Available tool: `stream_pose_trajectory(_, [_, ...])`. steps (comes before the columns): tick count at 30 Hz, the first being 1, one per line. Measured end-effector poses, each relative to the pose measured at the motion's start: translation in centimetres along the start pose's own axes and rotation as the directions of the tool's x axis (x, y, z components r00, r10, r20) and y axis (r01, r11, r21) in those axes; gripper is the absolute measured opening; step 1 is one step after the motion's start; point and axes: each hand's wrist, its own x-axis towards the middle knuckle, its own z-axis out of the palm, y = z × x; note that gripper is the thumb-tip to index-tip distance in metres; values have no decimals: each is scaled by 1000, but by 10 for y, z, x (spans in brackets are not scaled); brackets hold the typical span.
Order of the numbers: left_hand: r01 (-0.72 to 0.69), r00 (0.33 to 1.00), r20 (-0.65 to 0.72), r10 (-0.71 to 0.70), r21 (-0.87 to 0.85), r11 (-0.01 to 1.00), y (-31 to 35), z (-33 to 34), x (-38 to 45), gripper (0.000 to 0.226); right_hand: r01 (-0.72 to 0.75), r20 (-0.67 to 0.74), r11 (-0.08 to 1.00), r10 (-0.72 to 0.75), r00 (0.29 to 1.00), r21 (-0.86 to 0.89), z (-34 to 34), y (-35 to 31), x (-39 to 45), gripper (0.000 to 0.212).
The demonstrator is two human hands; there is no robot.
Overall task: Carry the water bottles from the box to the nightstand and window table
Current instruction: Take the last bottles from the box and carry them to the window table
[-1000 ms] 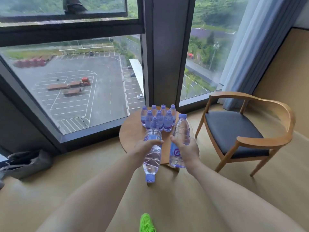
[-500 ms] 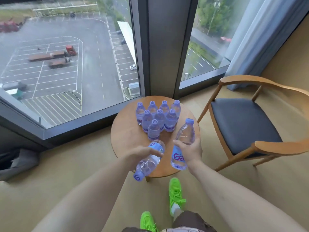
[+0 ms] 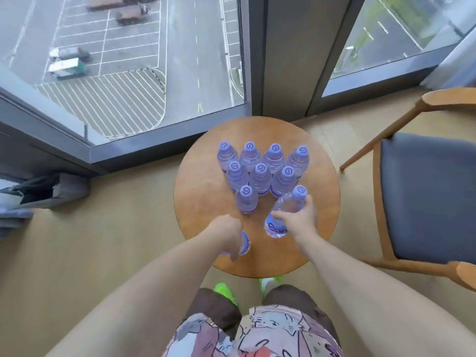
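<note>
A round wooden window table [image 3: 201, 202] stands below me at the window. Several clear water bottles with purple caps [image 3: 260, 173] stand upright on it in tight rows. My right hand [image 3: 300, 220] grips a tilted water bottle [image 3: 282, 215] over the table's near right part, cap pointing away. My left hand [image 3: 226, 234] grips a second bottle [image 3: 244, 244] at the table's near left edge; my fist hides most of it.
A wooden armchair [image 3: 427, 197] with a dark cushion stands close on the right. Floor-to-ceiling windows [image 3: 128, 60] rise just behind the table. A grey bag [image 3: 43, 191] lies on the floor at left. My green shoes [image 3: 225, 292] are at the table's near edge.
I have stepped up to the table and now look straight down on it. Both hands have come lower over the tabletop with their bottles; the left bottle has turned under my fist.
</note>
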Motion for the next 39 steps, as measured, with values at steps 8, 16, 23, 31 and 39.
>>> stream_pose_trajectory(8, [-107, 987, -125, 105, -2, 994, -8, 15, 25, 68, -24, 67, 992, 33, 997, -125, 16, 1, 17, 70])
stream_pose_trajectory(16, [-343, 872, -430, 233, -200, 918, -6, -6, 20, 41, 95, 87, 930, -68, 994, -354, 12, -13, 3, 70])
stream_pose_trajectory(23, [-444, 821, -452, 348, -124, 888, -7, -22, 13, 43, 130, 56, 879, -117, 992, -459, 11, -30, -1, 41])
stream_pose_trajectory(31, [-545, 739, -424, 524, 80, 834, -11, -21, 16, 33, 185, 40, 882, -186, 982, -433, 19, -34, 6, 38])
stream_pose_trajectory(39, [-565, 696, -347, 628, 274, 778, -8, -19, 23, 30, 182, 35, 900, -183, 982, -397, 30, -39, 8, 44])
